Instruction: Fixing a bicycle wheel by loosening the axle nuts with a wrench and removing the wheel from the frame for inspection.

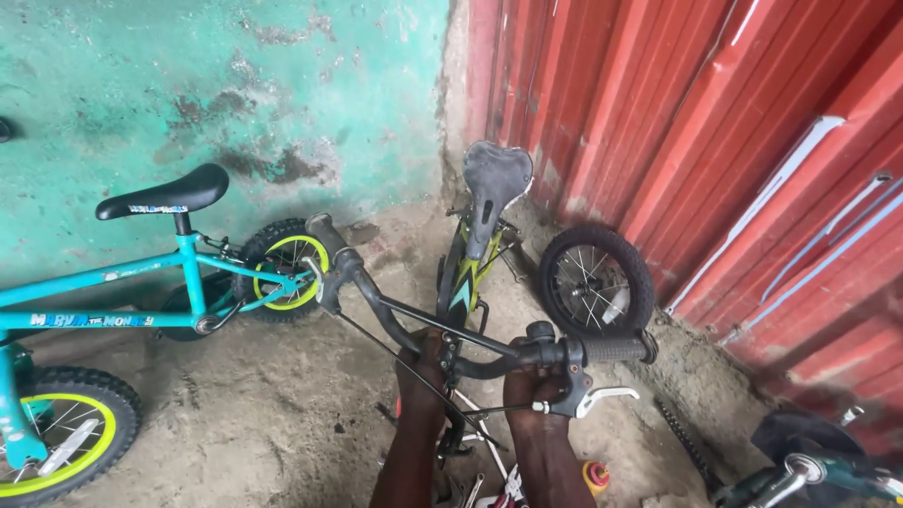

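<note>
The small bike's black handlebar [442, 325] is being worked on right at its middle, above the frame, with the saddle [496, 179] out front near the red metal wall [715, 141]. The left hand [423, 362] is being kept closed on the stem clamp area, the right hand [531, 381] wrapped under the bar beside the brake lever [602, 400]. Probably best if the bar is being steadied squarely while the clamp is being handled, so the brake cable [395, 362] isn't being snagged
</note>
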